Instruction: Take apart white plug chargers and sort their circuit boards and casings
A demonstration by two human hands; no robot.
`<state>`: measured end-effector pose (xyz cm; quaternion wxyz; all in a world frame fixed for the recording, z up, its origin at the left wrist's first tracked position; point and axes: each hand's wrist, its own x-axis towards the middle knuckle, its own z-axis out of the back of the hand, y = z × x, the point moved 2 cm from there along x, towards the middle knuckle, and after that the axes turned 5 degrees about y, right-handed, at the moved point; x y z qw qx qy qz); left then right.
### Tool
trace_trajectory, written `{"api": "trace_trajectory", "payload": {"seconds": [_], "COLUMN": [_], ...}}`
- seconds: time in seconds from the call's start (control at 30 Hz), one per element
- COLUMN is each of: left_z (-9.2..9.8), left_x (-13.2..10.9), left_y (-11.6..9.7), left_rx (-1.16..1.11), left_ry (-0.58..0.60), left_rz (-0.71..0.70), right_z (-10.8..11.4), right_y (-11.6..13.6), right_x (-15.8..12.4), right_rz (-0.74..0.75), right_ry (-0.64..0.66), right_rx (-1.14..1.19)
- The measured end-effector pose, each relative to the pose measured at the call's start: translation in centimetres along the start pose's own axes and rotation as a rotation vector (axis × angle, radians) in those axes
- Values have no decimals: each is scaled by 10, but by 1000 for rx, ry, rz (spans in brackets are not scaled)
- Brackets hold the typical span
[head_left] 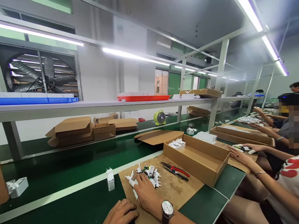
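Step in hand: we judge that we are sorting through the pile of white plug parts [148,174] on the cardboard sheet [173,188], picking one out.
Right hand [146,194]: ours, with the wristwatch [167,210]; it lies flat on the sheet, fingers spread narrow over the near edge of the pile, a white piece under the fingertips. Whether it grips that piece we cannot tell.
Left hand [121,213]: curled loosely on the green desk [70,174] at the lower edge, holding nothing we can see.
Pile: loose heap, pieces pointing every way; its long axis runs left to right across the sheet.
Nearby: red-handled pliers [176,171] just right of the pile, an open cardboard box [198,158] beyond, one white adapter [110,179] standing upright to the left.
Next move: we judge it calls for closing the fingers on a single piece.
Neighbour: another person's hand [238,155] works to the right, apart from ours.
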<state>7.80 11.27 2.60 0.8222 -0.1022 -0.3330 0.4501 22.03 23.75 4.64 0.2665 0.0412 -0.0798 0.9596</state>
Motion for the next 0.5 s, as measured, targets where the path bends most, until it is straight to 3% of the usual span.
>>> {"api": "trace_trajectory", "payload": {"seconds": [0.13, 0.3, 0.4, 0.5], "left_z": [1, -2, -5, -7], "left_x": [0, -2, 0, 8], "left_y": [1, 10, 12, 17], "left_rx": [-31, -82, -99, -113], "left_ry": [-5, 10, -15, 14], "left_rz": [0, 39, 124, 166], "right_z": [15, 40, 55, 61], "right_y": [2, -16, -30, -34], "right_x": [0, 25, 36, 51], "right_rz": [12, 14, 12, 82], "right_ry": [2, -61, -151, -320], "right_rx": [22, -22, -31, 24]}}
